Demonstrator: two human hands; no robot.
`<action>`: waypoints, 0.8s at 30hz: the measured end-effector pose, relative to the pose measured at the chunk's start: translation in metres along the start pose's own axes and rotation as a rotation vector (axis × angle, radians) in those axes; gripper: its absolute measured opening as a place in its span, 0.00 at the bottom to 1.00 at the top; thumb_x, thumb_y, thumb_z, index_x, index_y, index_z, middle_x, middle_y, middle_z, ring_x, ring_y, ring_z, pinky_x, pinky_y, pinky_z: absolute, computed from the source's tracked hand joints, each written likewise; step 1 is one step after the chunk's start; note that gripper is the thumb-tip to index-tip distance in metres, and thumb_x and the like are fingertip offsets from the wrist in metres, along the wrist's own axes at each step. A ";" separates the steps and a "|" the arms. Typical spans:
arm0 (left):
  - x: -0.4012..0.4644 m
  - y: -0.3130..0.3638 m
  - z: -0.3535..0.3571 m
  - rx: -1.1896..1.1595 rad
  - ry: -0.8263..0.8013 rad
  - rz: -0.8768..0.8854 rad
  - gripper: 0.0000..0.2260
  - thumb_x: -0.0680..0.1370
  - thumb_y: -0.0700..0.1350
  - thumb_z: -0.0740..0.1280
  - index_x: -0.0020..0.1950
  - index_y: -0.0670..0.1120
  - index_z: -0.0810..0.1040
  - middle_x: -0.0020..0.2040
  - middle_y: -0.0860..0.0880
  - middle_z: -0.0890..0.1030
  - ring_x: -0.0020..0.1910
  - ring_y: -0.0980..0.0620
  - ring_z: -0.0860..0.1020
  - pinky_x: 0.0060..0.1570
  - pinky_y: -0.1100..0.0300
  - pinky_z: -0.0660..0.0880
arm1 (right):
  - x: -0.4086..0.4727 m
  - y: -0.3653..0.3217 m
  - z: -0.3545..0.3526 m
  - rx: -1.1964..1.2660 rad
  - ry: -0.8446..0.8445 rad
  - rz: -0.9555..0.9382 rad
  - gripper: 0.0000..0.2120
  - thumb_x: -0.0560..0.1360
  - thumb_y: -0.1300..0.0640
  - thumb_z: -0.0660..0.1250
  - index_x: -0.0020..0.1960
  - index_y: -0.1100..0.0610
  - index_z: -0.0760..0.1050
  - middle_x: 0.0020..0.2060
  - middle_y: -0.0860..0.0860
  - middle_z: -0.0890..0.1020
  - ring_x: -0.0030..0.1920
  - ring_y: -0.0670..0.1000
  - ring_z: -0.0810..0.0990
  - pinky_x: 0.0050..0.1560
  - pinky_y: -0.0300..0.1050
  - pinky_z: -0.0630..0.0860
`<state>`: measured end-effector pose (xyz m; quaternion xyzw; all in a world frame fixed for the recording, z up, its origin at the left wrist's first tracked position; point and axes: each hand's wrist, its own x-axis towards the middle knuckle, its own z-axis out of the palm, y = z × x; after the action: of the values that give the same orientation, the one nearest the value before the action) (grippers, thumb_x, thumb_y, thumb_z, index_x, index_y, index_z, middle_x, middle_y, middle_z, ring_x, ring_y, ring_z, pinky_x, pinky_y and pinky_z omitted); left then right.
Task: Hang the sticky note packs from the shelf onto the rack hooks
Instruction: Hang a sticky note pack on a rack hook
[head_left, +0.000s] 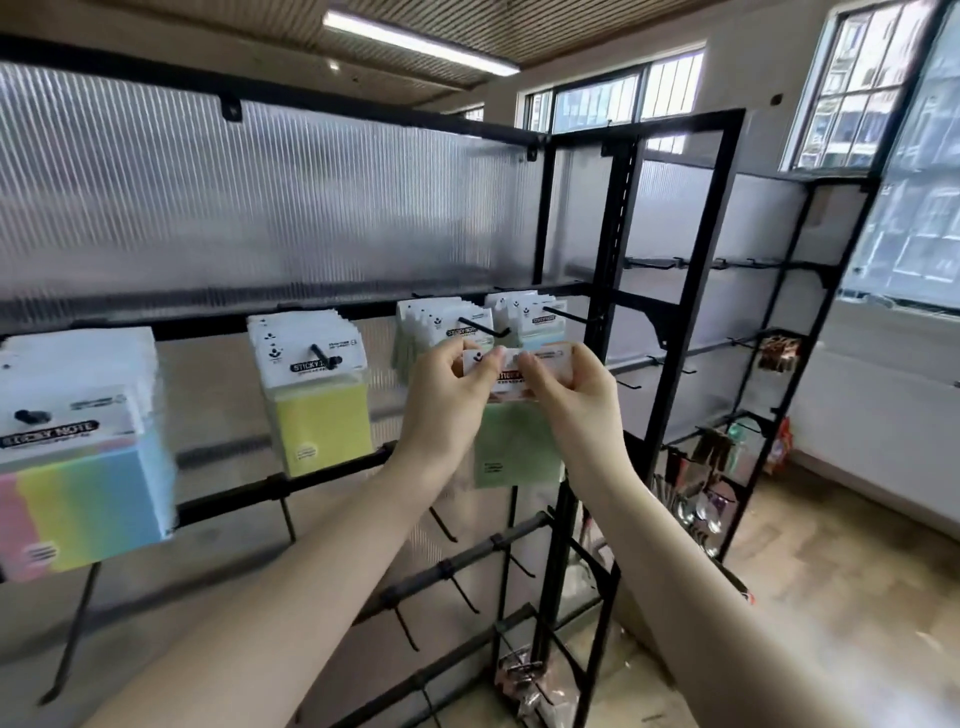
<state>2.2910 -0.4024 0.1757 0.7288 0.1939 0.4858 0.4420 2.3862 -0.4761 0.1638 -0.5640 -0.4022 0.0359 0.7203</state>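
Observation:
A green sticky note pack (514, 447) hangs from my two hands just below a black rack hook (485, 328). My left hand (449, 384) pinches the left side of its white header card, and my right hand (563, 387) pinches the right side. Behind my hands, a stack of green packs (431, 325) hangs on that hook, with another stack of packs (537, 317) on the hook to its right. Further left hang a yellow pack stack (317, 395) and a rainbow pack stack (78, 457). The shelf is not in view.
The black rack (587, 291) has several bare hooks on lower bars (452, 525). A second black rack (737, 452) at the right holds small items. Ribbed translucent panels back the racks. Wooden floor lies at the lower right.

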 end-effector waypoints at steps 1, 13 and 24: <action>0.004 -0.002 0.002 -0.005 0.009 0.004 0.08 0.78 0.47 0.67 0.44 0.43 0.79 0.43 0.43 0.82 0.41 0.50 0.80 0.40 0.61 0.73 | 0.006 0.001 0.001 0.007 -0.011 0.013 0.13 0.75 0.56 0.70 0.47 0.67 0.74 0.37 0.60 0.80 0.37 0.53 0.78 0.43 0.53 0.76; 0.061 -0.042 0.018 -0.031 0.041 0.131 0.12 0.78 0.47 0.66 0.38 0.42 0.75 0.31 0.46 0.75 0.31 0.49 0.73 0.34 0.56 0.70 | 0.067 0.041 0.007 0.093 -0.050 0.109 0.08 0.75 0.56 0.71 0.42 0.60 0.76 0.34 0.54 0.77 0.38 0.54 0.75 0.44 0.52 0.73; 0.073 -0.089 0.019 0.200 0.348 0.280 0.12 0.75 0.39 0.70 0.55 0.40 0.71 0.49 0.50 0.70 0.50 0.48 0.72 0.50 0.59 0.71 | 0.092 0.086 0.026 0.010 -0.041 0.001 0.09 0.73 0.58 0.72 0.51 0.50 0.75 0.46 0.48 0.81 0.46 0.44 0.79 0.48 0.39 0.75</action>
<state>2.3542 -0.3114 0.1382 0.6941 0.2114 0.6387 0.2559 2.4662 -0.3780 0.1421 -0.5599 -0.4165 0.0498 0.7145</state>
